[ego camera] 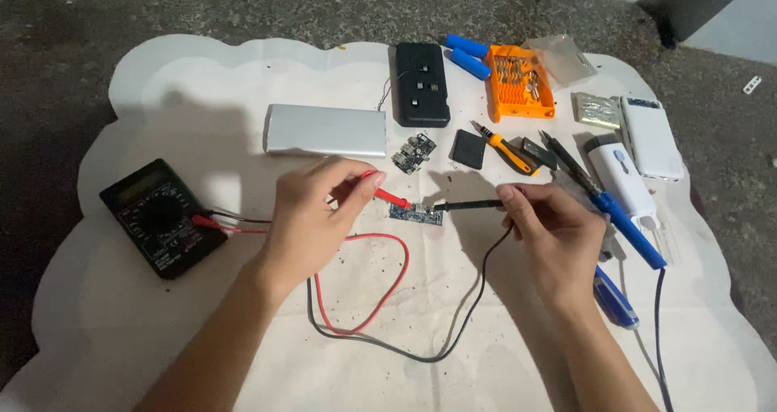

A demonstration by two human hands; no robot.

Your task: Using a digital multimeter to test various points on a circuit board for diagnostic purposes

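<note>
- Covering a rough, dark speckled floor (243, 7), a white scalloped-edge mat (146, 80) is spread out as the work surface; a pale wall base is seen at the top right corner.
- An orange bit tray (520, 84) is set near the mat's far edge, with small metal bits racked in its slots; a clear lid (562, 58) lies just beside it.
- Two blue cylindrical cells (467, 54) are laid beside the tray, touching a black battery holder (421, 84).
- A silver metal case (325, 130) is placed left of the holder, and a small loose circuit board (413, 152) lies near its right end.
- A white power-bank shell (651, 137) and a blue-handled soldering iron (619, 214) are found on the right.
- A black multimeter (162, 216) rests at the left, with red and black leads running from it.
- The red probe (390, 196) is pinched by the left hand (312, 222), its tip set on a small blue circuit board (416, 212).
- The black probe (465, 206) is gripped by the right hand (554, 230), its tip touching the same board, which lies at the mat's middle between both hands.
</note>
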